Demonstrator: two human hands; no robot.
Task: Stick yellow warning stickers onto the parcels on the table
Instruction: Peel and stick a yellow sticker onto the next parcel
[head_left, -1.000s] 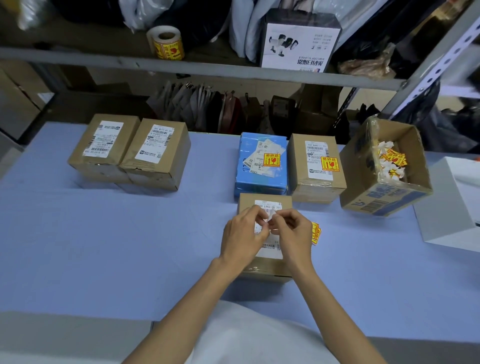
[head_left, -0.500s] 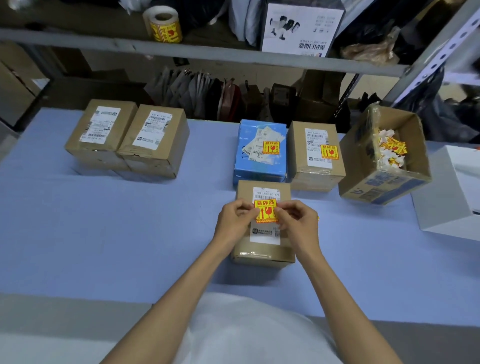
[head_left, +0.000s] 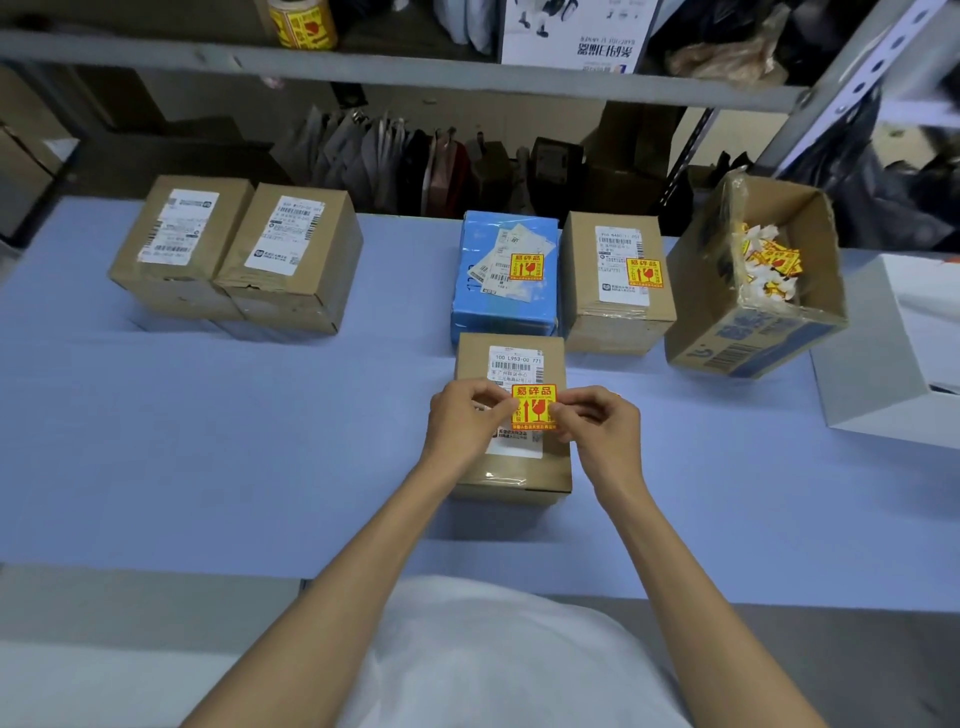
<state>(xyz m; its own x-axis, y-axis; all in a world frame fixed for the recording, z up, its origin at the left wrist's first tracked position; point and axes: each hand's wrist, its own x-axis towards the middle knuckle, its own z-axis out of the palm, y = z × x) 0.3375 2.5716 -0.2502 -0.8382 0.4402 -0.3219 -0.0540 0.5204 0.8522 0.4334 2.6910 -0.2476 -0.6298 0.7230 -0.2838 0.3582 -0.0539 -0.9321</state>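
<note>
Hands (head_left: 465, 423) at both sticker (head_left: 534, 407) edges, over parcel (head_left: 511, 470)

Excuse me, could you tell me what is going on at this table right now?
A person is putting fragile-goods stickers on parcels. The left hand and right hand pinch a yellow warning sticker by its side edges, placing it on the shipping label of the nearest parcel. The blue parcel and the brown parcel beside it already carry stickers. The far-left parcel and the second parcel from the left have none.
</note>
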